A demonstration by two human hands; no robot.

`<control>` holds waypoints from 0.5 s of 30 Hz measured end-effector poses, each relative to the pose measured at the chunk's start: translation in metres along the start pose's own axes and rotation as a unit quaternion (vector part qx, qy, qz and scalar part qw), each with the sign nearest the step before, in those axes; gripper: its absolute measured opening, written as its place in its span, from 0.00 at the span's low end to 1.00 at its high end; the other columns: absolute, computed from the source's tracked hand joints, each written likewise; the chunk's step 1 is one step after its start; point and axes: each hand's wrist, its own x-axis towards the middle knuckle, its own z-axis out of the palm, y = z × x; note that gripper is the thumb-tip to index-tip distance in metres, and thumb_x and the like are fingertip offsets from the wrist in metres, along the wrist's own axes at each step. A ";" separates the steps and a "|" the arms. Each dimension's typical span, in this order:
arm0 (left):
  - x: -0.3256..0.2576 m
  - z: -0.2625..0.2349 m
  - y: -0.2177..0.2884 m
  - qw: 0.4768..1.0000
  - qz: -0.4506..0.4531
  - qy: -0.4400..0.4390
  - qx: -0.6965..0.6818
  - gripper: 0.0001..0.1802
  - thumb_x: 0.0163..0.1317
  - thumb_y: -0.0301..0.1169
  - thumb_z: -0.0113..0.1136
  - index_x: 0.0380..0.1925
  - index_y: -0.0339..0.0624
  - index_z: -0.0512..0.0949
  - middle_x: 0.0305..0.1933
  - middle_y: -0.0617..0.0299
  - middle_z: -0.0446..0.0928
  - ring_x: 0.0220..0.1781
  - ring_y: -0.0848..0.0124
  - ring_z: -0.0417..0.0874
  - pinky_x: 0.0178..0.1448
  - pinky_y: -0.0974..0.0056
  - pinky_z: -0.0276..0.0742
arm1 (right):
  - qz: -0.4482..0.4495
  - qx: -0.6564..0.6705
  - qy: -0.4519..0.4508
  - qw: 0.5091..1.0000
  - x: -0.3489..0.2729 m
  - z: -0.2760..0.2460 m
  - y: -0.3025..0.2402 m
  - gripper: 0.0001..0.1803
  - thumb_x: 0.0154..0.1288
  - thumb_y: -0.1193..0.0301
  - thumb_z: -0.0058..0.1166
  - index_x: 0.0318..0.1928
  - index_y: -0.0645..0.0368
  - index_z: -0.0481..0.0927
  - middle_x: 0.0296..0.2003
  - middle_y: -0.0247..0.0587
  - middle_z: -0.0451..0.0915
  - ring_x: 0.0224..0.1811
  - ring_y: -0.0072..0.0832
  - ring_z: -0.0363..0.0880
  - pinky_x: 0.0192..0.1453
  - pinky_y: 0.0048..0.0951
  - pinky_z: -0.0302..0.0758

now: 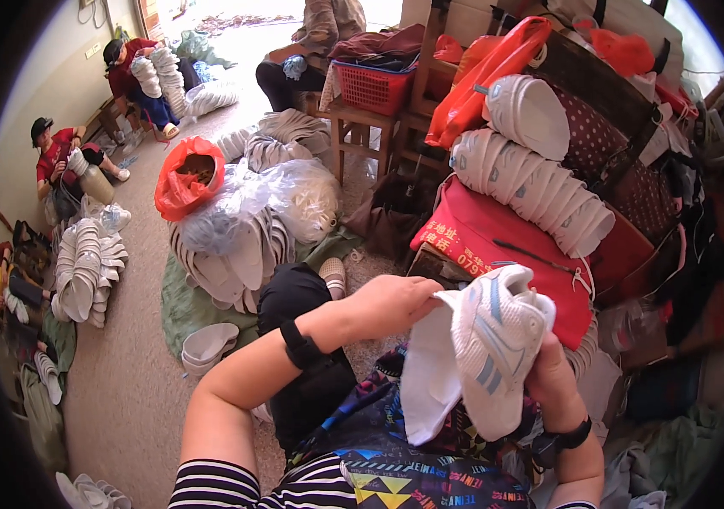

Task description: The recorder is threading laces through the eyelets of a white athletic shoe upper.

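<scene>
Got a white shoe upper (498, 339) over my lap. My right hand (548, 373) is wrapped shut around its far side from underneath, and my left hand (392, 301) pinches its top edge. Best bet: keep the fabric taut. A stack of finished uppers (531, 182) sits just beyond.

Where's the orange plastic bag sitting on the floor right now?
In the head view, the orange plastic bag sits upper left of centre on the floor, against the clear plastic bag atop a heap of white shoe uppers.
</scene>
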 end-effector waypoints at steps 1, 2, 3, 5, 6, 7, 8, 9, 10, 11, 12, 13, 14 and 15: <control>0.001 -0.005 -0.001 0.997 -0.044 -0.048 0.051 0.17 0.66 0.36 0.51 0.50 0.40 0.74 0.49 0.48 0.79 0.50 0.48 0.80 0.52 0.52 0.77 | -0.032 -0.002 0.004 0.999 -0.003 -0.015 0.003 0.38 0.67 0.46 0.52 0.66 0.60 0.65 0.61 0.42 0.73 0.61 0.32 0.74 0.67 0.37 0.70; 0.000 0.001 -0.017 0.996 -0.019 -0.012 0.086 0.15 0.67 0.38 0.50 0.45 0.41 0.77 0.42 0.49 0.81 0.44 0.49 0.82 0.46 0.52 0.79 | -0.049 -0.034 0.043 0.997 -0.007 -0.025 0.001 0.37 0.67 0.46 0.51 0.66 0.60 0.65 0.62 0.43 0.72 0.62 0.33 0.73 0.66 0.38 0.71; 0.002 0.001 -0.025 0.987 -0.063 -0.036 0.144 0.14 0.66 0.38 0.50 0.42 0.41 0.78 0.38 0.50 0.81 0.40 0.51 0.83 0.43 0.52 0.80 | -0.054 -0.046 0.078 0.994 -0.012 -0.038 0.000 0.36 0.67 0.48 0.52 0.66 0.60 0.65 0.61 0.43 0.72 0.62 0.33 0.73 0.66 0.38 0.71; 0.003 0.003 -0.043 0.972 -0.107 -0.059 0.202 0.14 0.65 0.37 0.51 0.39 0.40 0.79 0.34 0.51 0.82 0.37 0.52 0.84 0.39 0.52 0.81 | -0.059 -0.057 0.112 0.990 -0.024 -0.060 0.003 0.35 0.67 0.50 0.53 0.66 0.60 0.65 0.61 0.43 0.72 0.61 0.33 0.74 0.65 0.38 0.72; 0.004 0.008 -0.055 0.955 -0.112 -0.087 0.262 0.14 0.65 0.37 0.51 0.36 0.39 0.80 0.31 0.52 0.82 0.35 0.54 0.85 0.37 0.52 0.81 | -0.076 -0.102 0.158 0.979 -0.030 -0.069 0.006 0.36 0.67 0.53 0.55 0.66 0.61 0.61 0.60 0.44 0.70 0.61 0.32 0.71 0.66 0.36 0.69; 0.005 0.011 -0.061 0.933 -0.116 -0.114 0.320 0.15 0.64 0.38 0.51 0.34 0.39 0.81 0.29 0.53 0.82 0.33 0.55 0.86 0.35 0.53 0.81 | -0.091 -0.148 0.204 0.963 -0.036 -0.076 0.011 0.36 0.67 0.57 0.57 0.67 0.62 0.57 0.60 0.44 0.68 0.62 0.32 0.68 0.67 0.34 0.66; 0.007 0.018 -0.064 0.933 -0.114 -0.114 0.321 0.15 0.64 0.38 0.51 0.34 0.39 0.81 0.29 0.53 0.82 0.33 0.55 0.86 0.35 0.53 0.81 | -0.092 -0.148 0.206 0.963 -0.041 -0.083 0.018 0.36 0.67 0.57 0.57 0.67 0.62 0.57 0.60 0.44 0.68 0.62 0.32 0.68 0.67 0.34 0.66; 0.011 0.025 -0.064 0.925 -0.116 -0.144 0.331 0.15 0.64 0.38 0.52 0.33 0.38 0.82 0.28 0.54 0.82 0.32 0.56 0.86 0.34 0.53 0.82 | -0.090 -0.211 0.224 0.947 -0.047 -0.091 0.027 0.38 0.67 0.56 0.58 0.67 0.62 0.55 0.60 0.45 0.67 0.62 0.31 0.66 0.67 0.33 0.64; 0.014 0.030 -0.060 0.916 -0.118 -0.175 0.342 0.16 0.64 0.38 0.52 0.32 0.37 0.82 0.27 0.55 0.82 0.32 0.56 0.86 0.34 0.53 0.82 | -0.086 -0.273 0.241 0.927 -0.051 -0.097 0.035 0.40 0.67 0.56 0.59 0.67 0.62 0.53 0.60 0.46 0.65 0.63 0.31 0.64 0.67 0.33 0.62; 0.019 0.035 -0.054 0.927 -0.132 -0.177 0.303 0.16 0.63 0.40 0.53 0.37 0.39 0.82 0.31 0.54 0.82 0.36 0.57 0.86 0.38 0.54 0.82 | -0.088 -0.287 0.232 0.925 -0.052 -0.101 0.040 0.41 0.67 0.54 0.58 0.67 0.62 0.51 0.60 0.47 0.64 0.63 0.31 0.63 0.67 0.33 0.62; 0.020 0.044 -0.052 0.948 -0.122 -0.148 0.252 0.18 0.64 0.43 0.54 0.42 0.40 0.81 0.39 0.53 0.81 0.42 0.56 0.85 0.44 0.53 0.82 | -0.089 -0.287 0.235 0.925 -0.051 -0.101 0.042 0.41 0.67 0.54 0.58 0.67 0.62 0.51 0.60 0.47 0.64 0.63 0.31 0.63 0.67 0.33 0.62; 0.027 0.051 -0.038 0.972 -0.118 -0.098 0.179 0.19 0.64 0.44 0.55 0.45 0.41 0.80 0.43 0.52 0.80 0.46 0.56 0.83 0.48 0.54 0.80 | -0.083 -0.273 0.231 0.930 -0.050 -0.101 0.045 0.41 0.67 0.54 0.58 0.68 0.62 0.51 0.60 0.47 0.64 0.63 0.32 0.63 0.67 0.33 0.62; 0.034 0.059 -0.022 0.987 -0.113 -0.048 0.103 0.20 0.65 0.45 0.55 0.47 0.42 0.79 0.47 0.52 0.78 0.49 0.55 0.81 0.52 0.54 0.79 | -0.077 -0.260 0.227 0.935 -0.049 -0.100 0.046 0.42 0.66 0.54 0.59 0.68 0.62 0.51 0.61 0.47 0.64 0.63 0.32 0.64 0.67 0.33 0.62; 0.038 0.074 -0.016 0.996 -0.080 0.022 0.022 0.22 0.65 0.46 0.55 0.51 0.42 0.77 0.50 0.50 0.77 0.51 0.54 0.80 0.55 0.55 0.78 | -0.077 -0.264 0.218 0.937 -0.046 -0.098 0.044 0.42 0.66 0.54 0.59 0.68 0.63 0.51 0.60 0.49 0.65 0.63 0.34 0.65 0.67 0.34 0.63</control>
